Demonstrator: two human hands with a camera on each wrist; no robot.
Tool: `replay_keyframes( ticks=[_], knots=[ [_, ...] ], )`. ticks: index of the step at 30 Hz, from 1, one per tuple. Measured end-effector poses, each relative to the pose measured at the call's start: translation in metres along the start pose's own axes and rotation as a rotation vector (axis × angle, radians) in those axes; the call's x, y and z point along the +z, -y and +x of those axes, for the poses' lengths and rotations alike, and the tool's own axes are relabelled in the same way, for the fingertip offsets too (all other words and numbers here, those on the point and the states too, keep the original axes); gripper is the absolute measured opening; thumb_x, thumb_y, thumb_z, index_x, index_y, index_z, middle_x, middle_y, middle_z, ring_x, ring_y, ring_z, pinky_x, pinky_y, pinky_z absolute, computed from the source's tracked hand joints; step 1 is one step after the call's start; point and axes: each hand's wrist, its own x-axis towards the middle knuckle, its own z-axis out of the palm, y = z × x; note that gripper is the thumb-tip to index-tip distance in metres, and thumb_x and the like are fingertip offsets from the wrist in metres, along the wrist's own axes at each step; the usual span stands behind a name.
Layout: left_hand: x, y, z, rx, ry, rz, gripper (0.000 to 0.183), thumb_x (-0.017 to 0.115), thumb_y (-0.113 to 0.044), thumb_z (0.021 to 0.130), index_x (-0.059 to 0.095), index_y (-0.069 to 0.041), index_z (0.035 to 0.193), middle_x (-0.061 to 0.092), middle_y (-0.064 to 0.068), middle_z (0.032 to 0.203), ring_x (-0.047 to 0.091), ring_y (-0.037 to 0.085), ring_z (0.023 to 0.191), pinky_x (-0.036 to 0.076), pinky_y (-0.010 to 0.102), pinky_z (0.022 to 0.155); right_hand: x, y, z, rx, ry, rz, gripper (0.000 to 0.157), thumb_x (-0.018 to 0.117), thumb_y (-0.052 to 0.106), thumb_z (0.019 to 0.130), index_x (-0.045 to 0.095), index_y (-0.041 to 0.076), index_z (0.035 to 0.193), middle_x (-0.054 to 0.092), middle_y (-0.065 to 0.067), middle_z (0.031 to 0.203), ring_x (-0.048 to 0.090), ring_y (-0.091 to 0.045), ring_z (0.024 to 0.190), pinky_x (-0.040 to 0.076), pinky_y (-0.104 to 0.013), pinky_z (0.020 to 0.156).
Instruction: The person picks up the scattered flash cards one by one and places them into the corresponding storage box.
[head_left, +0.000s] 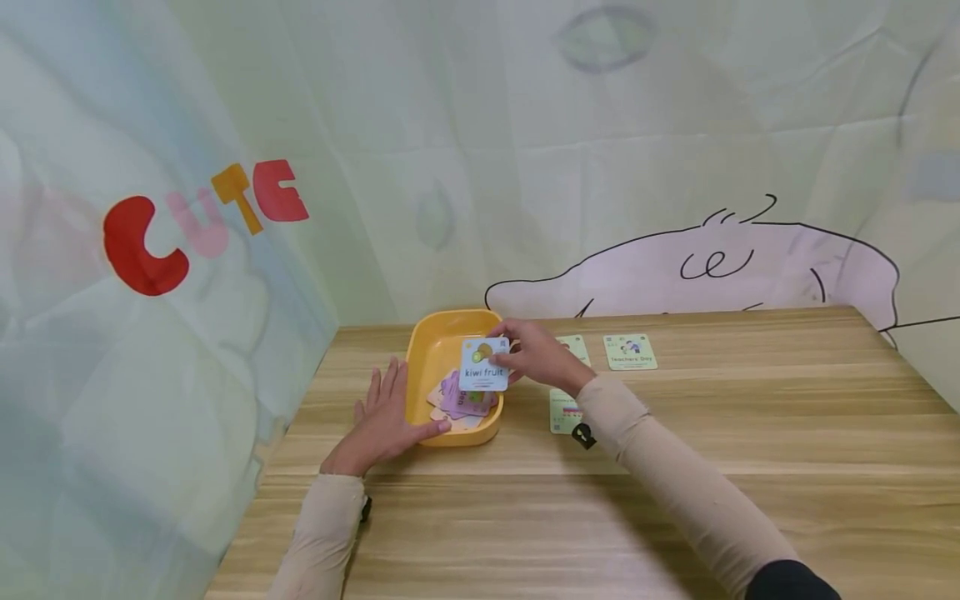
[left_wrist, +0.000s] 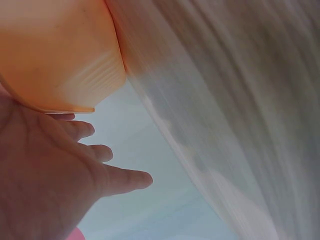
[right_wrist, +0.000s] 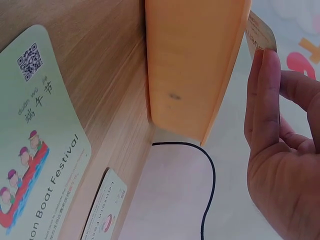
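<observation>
A kiwi fruit flashcard (head_left: 480, 379) is pinched between the fingers and thumb of my right hand (head_left: 536, 354), held over the yellow plastic tray (head_left: 435, 333). Inside the tray lie several pink and purple cards (head_left: 453, 400), partly covered by the held card in the head view. My left hand (head_left: 382, 421) rests at the tray's left side with its fingers spread and the thumb at the near rim. In the left wrist view its straight fingers (left_wrist: 127, 181) show beside the tray's outer wall (left_wrist: 60, 55). The right wrist view catches the held card (right_wrist: 262, 35) nearly edge-on.
Right of the tray, green cards lie on the wooden table (head_left: 712, 500): a Teachers' Day card (head_left: 631, 352), a Dragon Boat Festival card (right_wrist: 40, 135) and a Lantern Festival card (right_wrist: 107, 210), the last partly behind my right hand in the head view. A printed cloth (head_left: 450, 167) hangs behind the table.
</observation>
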Motion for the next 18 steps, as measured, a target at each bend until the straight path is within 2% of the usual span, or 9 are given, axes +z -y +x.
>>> replay_keyframes(
  ticks=[13, 18],
  knots=[
    [-0.0006, -0.0009, -0.001, 0.005, -0.003, -0.006, 0.134, 0.066, -0.08, 0.075, -0.001, -0.005, 0.163, -0.008, 0.015, 0.171, -0.013, 0.044, 0.154, -0.001, 0.079, 0.111, 0.0059, 0.0068, 0.001, 0.007, 0.007, -0.02, 0.03, 0.072, 0.009, 0.095, 0.063, 0.009, 0.124, 0.063, -0.01, 0.116, 0.067, -0.024, 0.095, 0.062, -0.032, 0.07],
    [-0.0008, -0.0012, -0.0012, 0.002, 0.002, -0.004, 0.134, 0.066, -0.08, 0.075, -0.002, -0.005, 0.163, -0.008, 0.015, 0.171, -0.014, 0.043, 0.154, -0.001, 0.079, 0.111, 0.0072, 0.0072, 0.0029, -0.001, 0.013, -0.039, 0.034, 0.072, 0.01, 0.095, 0.062, 0.006, 0.127, 0.062, -0.011, 0.111, 0.068, -0.024, 0.092, 0.062, -0.033, 0.069]
  ],
)
